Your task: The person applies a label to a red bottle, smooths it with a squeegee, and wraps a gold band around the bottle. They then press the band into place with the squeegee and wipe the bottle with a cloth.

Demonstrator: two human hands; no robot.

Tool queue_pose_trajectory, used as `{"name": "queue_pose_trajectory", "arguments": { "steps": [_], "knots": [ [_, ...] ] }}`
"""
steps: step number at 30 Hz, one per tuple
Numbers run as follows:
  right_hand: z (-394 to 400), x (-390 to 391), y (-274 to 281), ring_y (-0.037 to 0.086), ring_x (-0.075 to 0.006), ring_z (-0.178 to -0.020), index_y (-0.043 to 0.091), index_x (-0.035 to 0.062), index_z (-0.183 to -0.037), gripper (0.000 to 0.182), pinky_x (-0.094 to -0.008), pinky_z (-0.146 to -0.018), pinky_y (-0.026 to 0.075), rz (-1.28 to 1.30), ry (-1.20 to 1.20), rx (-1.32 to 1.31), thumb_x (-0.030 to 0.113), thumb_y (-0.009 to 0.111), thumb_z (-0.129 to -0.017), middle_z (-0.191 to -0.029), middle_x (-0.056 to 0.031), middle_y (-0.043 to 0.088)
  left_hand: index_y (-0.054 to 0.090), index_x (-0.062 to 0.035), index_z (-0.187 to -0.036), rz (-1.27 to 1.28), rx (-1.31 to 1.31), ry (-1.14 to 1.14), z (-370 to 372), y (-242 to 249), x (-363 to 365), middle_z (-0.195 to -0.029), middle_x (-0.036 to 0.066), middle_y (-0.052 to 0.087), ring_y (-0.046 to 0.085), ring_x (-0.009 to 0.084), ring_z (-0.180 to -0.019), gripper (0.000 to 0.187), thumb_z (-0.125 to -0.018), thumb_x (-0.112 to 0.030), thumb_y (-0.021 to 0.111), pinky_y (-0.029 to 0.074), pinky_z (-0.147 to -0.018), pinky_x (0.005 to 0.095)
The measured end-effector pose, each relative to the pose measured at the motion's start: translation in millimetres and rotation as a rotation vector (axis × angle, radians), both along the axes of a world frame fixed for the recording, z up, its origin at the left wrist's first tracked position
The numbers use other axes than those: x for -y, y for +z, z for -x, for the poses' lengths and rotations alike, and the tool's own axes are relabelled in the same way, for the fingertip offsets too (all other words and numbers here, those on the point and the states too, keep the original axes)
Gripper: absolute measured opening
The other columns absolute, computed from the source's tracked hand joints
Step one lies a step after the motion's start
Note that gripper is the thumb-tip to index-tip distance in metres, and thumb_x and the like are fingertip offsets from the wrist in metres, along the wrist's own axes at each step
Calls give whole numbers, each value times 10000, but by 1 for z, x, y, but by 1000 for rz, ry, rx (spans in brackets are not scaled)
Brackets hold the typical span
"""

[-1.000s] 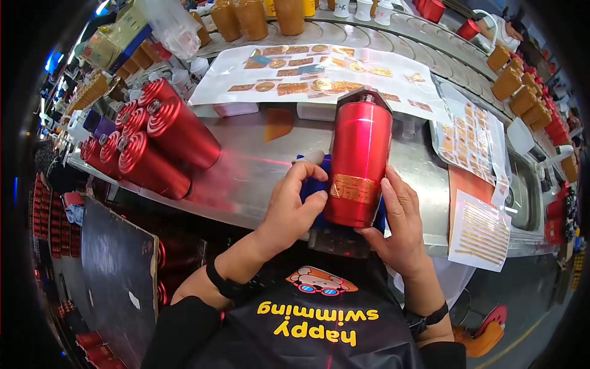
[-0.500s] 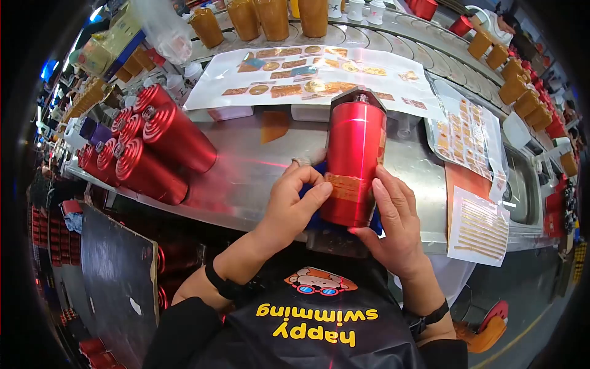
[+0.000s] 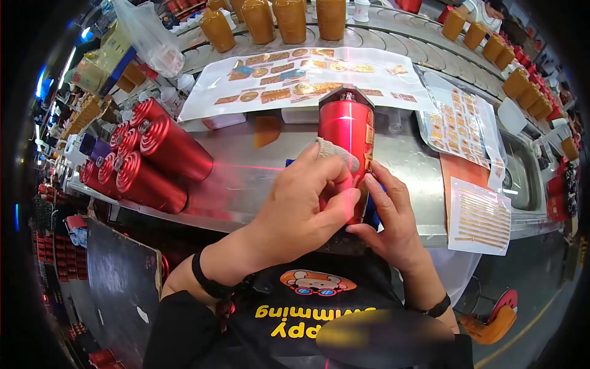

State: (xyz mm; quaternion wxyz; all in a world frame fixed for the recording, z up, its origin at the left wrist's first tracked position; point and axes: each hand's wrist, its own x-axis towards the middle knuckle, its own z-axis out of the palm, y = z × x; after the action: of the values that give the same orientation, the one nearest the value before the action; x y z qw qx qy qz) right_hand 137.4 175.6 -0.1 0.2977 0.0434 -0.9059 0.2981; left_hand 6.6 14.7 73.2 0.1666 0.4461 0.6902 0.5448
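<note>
A shiny red bottle (image 3: 345, 123) lies tilted in a holder with a dark hexagonal end piece (image 3: 347, 95) at its neck and blue parts (image 3: 376, 184) beneath. My left hand (image 3: 301, 206) is closed over the front of the bottle, thumb and fingers pressed together. A knitted cover (image 3: 337, 152) on one of its fingers touches the bottle. Whatever lies under these fingers is hidden, including most of the bottle's lower front. On the bottle's right side, my right hand (image 3: 393, 218) grips with its fingers along the wall and its thumb near the base. A gold label (image 3: 369, 138) shows along that side.
Several red bottles (image 3: 175, 147) lie stacked at the left of the metal table (image 3: 246, 197). Behind is a white sheet of gold labels (image 3: 203, 92). A tray of labels (image 3: 433, 138) and a card of gold strips (image 3: 479, 218) lie right. Brown bottles (image 3: 289, 21) stand on the conveyor (image 3: 393, 37).
My left hand has moved up and right across the bottle, from the gold band on its lower front, which it now covers. My right hand stays at the side.
</note>
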Motion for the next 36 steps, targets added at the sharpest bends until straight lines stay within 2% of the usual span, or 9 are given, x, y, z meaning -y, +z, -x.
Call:
{"name": "queue_pose_trajectory", "arguments": {
  "steps": [3,9,10,12,15,20,22,29,36],
  "knots": [
    [-4,-3,2,478,-394,-1289,472,13,-1429,781,-457,-1058,422,74,-5,10,241,822,-769,-1475,-232,427,562,3,-867,-71,138,-14,-4,0,-4,-847,75,494,580,112,-674,94,-876,-37,646,459,-560,260],
    [-4,-8,3,487,-379,-1280,525,39,-1402,528,-446,-1061,411,183,-26,34,162,686,-914,-1480,-230,419,563,3,-855,-30,203,92,4,-21,12,-843,37,502,550,63,-663,104,-900,-41,646,437,-575,226],
    [-2,-7,4,488,-380,-1276,540,52,-1392,517,-447,-1060,412,178,-25,38,147,689,-906,-1478,-229,421,523,-23,-832,64,147,95,5,-18,16,-867,17,507,564,61,-736,147,-942,-67,612,437,-634,223],
    [2,-5,6,491,-382,-1270,572,76,-1373,499,-448,-1057,414,166,-19,46,116,695,-891,-1474,-228,425,524,-26,-835,50,130,110,6,-20,19,-857,11,507,541,54,-721,141,-939,-66,609,419,-627,217],
    [9,-1,14,485,-396,-1268,611,117,-1344,506,-455,-1054,418,-11,16,-25,90,716,-850,-1475,-222,426,523,-32,-834,41,150,130,9,-25,22,-841,3,501,512,44,-710,135,-932,-65,609,399,-622,211],
    [10,6,24,492,-382,-1235,644,191,-1303,556,-463,-1008,449,-155,11,8,179,786,-765,-1500,-198,413,542,-19,-830,13,172,131,12,-32,23,-852,22,510,506,61,-705,124,-909,-62,627,412,-626,228],
    [10,6,23,493,-382,-1234,655,189,-1283,532,-463,-1002,452,-169,6,11,187,786,-768,-1494,-199,420,579,6,-838,-14,105,136,14,-35,24,-857,62,551,543,98,-672,99,-878,-50,649,457,-603,258],
    [10,5,19,512,-389,-1213,699,150,-1199,440,-471,-995,458,-160,-24,-29,198,789,-770,-1443,-215,468,576,3,-840,8,41,150,14,-34,23,-854,73,545,565,127,-705,93,-868,-47,649,472,-635,278],
    [4,0,14,510,-389,-1229,680,96,-1226,411,-457,-1002,454,-29,-33,-21,199,755,-835,-1420,-228,479,579,-2,-843,-7,-11,173,14,-38,24,-841,85,542,569,155,-708,86,-863,-51,647,468,-638,296]
  ]
}}
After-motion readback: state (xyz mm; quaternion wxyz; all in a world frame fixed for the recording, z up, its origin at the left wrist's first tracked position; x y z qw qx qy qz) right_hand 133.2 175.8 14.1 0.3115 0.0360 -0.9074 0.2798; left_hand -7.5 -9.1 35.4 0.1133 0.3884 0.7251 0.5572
